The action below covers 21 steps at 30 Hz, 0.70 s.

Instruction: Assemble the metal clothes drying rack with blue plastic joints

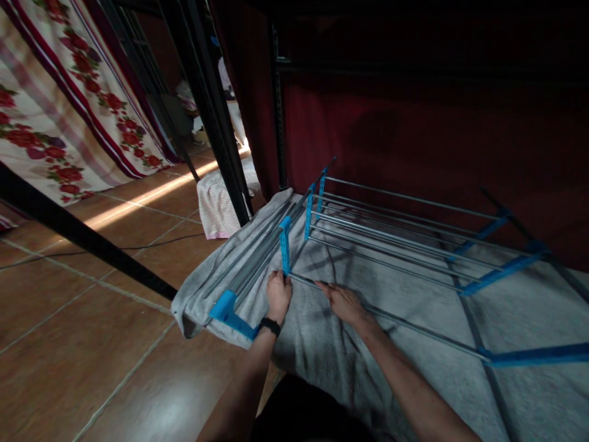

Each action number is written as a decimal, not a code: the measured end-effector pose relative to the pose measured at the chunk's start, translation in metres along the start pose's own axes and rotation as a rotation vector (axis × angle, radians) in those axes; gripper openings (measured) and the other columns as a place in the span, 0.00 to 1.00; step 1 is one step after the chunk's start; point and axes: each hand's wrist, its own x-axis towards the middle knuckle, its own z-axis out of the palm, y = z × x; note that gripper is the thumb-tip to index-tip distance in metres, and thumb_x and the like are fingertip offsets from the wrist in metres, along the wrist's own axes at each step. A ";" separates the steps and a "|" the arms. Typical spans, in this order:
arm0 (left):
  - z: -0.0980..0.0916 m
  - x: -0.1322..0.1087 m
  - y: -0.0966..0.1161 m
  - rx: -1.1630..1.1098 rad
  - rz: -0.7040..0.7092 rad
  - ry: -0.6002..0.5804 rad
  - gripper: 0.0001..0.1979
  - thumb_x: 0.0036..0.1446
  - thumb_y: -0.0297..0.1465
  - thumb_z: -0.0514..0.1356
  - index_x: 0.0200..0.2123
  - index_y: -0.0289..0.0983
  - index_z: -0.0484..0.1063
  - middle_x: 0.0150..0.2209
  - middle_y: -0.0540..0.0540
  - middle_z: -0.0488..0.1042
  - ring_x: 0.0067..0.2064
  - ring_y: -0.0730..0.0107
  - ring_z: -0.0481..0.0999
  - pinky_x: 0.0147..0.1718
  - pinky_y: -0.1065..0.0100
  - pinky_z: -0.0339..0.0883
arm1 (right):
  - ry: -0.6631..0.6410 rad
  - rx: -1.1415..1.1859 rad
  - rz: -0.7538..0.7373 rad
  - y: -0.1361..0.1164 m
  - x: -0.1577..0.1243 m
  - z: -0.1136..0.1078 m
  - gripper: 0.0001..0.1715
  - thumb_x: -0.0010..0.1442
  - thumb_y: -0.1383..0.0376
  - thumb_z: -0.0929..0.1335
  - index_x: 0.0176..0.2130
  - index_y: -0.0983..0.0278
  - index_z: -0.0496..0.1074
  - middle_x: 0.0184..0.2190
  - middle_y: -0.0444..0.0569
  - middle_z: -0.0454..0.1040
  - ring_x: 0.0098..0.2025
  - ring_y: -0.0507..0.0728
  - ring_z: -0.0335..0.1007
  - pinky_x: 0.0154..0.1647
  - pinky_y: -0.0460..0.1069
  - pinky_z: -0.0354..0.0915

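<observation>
A rack of grey metal rods (396,222) joined by blue plastic brackets lies partly put together on a grey cloth. My left hand (278,293), with a black band on its wrist, is closed at the foot of an upright blue bracket (284,245), where a rod's end meets it. Along that same front rod (414,325), my right hand (341,302) grips near its left end. The rod's far end sits at a long blue bracket (538,355) on the right. Left of my hands, several loose rods (257,270) lie beside a blue corner piece (225,306).
The grey cloth (313,350) covers a low surface framed by black metal posts (216,116). Behind it hangs a dark red curtain (414,135). To the left are a tiled floor (92,325), a black cable (138,247), a striped cloth (218,205) and a floral curtain (87,92).
</observation>
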 end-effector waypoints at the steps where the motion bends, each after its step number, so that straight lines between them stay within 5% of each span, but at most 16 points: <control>1: 0.000 0.000 0.000 -0.002 -0.005 0.001 0.07 0.61 0.26 0.58 0.41 0.33 0.75 0.41 0.38 0.75 0.45 0.58 0.75 0.44 0.64 0.66 | 0.010 0.000 0.006 -0.003 0.000 0.000 0.37 0.67 0.73 0.56 0.71 0.52 0.57 0.64 0.53 0.69 0.61 0.59 0.70 0.61 0.54 0.62; 4: -0.003 -0.001 0.002 -0.025 -0.024 -0.006 0.07 0.61 0.27 0.58 0.41 0.34 0.74 0.41 0.40 0.74 0.43 0.60 0.74 0.43 0.66 0.65 | 0.124 0.052 -0.011 -0.012 -0.007 0.000 0.34 0.68 0.72 0.55 0.69 0.54 0.59 0.60 0.53 0.72 0.59 0.58 0.70 0.62 0.55 0.61; 8: -0.011 -0.002 0.004 -0.060 -0.014 -0.023 0.08 0.63 0.28 0.56 0.43 0.34 0.73 0.43 0.40 0.74 0.42 0.62 0.74 0.44 0.66 0.65 | 0.524 0.235 0.083 0.007 -0.050 0.012 0.28 0.69 0.65 0.55 0.65 0.60 0.65 0.60 0.55 0.69 0.61 0.60 0.65 0.64 0.57 0.60; 11: -0.017 -0.004 0.008 0.014 -0.005 -0.044 0.10 0.64 0.30 0.55 0.44 0.33 0.73 0.44 0.38 0.74 0.43 0.60 0.75 0.42 0.65 0.65 | 0.864 0.350 0.365 0.056 -0.116 0.025 0.25 0.67 0.62 0.56 0.59 0.62 0.67 0.57 0.58 0.70 0.61 0.63 0.64 0.63 0.61 0.61; 13: -0.020 -0.005 0.009 0.089 0.005 -0.064 0.12 0.65 0.32 0.54 0.44 0.33 0.74 0.44 0.36 0.74 0.43 0.58 0.75 0.39 0.64 0.65 | 1.011 0.344 0.685 0.092 -0.167 0.031 0.26 0.63 0.61 0.57 0.57 0.66 0.66 0.53 0.61 0.70 0.59 0.66 0.63 0.63 0.62 0.60; 17: -0.021 0.003 0.004 0.148 0.026 -0.096 0.16 0.64 0.36 0.52 0.44 0.33 0.74 0.41 0.35 0.75 0.41 0.54 0.75 0.33 0.63 0.62 | 1.094 0.297 1.127 0.142 -0.241 0.033 0.34 0.58 0.64 0.58 0.61 0.77 0.60 0.58 0.74 0.65 0.64 0.73 0.57 0.64 0.66 0.56; 21: -0.017 0.020 -0.001 0.111 0.004 -0.175 0.15 0.60 0.39 0.53 0.40 0.36 0.75 0.32 0.40 0.73 0.35 0.55 0.73 0.29 0.64 0.60 | 1.076 0.385 1.106 0.173 -0.256 0.028 0.41 0.54 0.68 0.57 0.66 0.76 0.55 0.62 0.68 0.64 0.67 0.67 0.58 0.66 0.63 0.58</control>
